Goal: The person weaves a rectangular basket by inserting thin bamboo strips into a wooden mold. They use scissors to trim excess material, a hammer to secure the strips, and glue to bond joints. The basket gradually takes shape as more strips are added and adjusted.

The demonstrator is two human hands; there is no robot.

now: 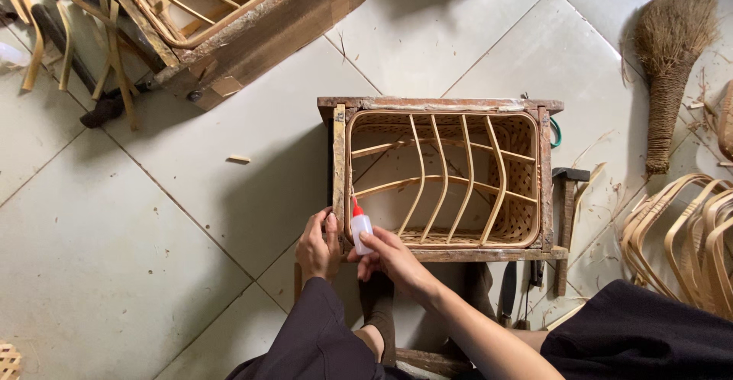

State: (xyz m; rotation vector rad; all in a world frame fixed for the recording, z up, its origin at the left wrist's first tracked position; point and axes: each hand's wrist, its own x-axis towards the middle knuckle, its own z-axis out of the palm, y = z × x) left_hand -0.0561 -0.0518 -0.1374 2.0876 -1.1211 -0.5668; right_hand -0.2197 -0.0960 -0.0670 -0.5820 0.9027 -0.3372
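Right hand: the right hand (389, 256) holds a small white glue bottle (360, 229) with a red tip; its fingers are closed around the lower part of the bottle.
Glue bottle: it stands almost upright, with the long axis running from the hand up and a little to the left, and the red tip points at the left rim of the basket.
Left hand: the left hand (317, 244) rests on the near left corner of the wooden frame (439, 105); the fingers are bent over the edge and press on it, but I cannot tell if they grip something small.
Key relation: the bottle is between the two hands, just beside the left hand, and only the right hand carries it. The tip lies just above the fingers of this hand and very near the rim; if it touches I cannot tell.
Basket: a half-woven bamboo basket (443, 174) sits inside the wooden frame, with curved ribs crossing its opening.
Floor: the frame stands on the pale tiled floor (153, 220).
Around: a second frame with a basket (229, 14) lies at the top left, a straw broom (668, 67) at the top right, and bent bamboo hoops (687, 235) at the right.
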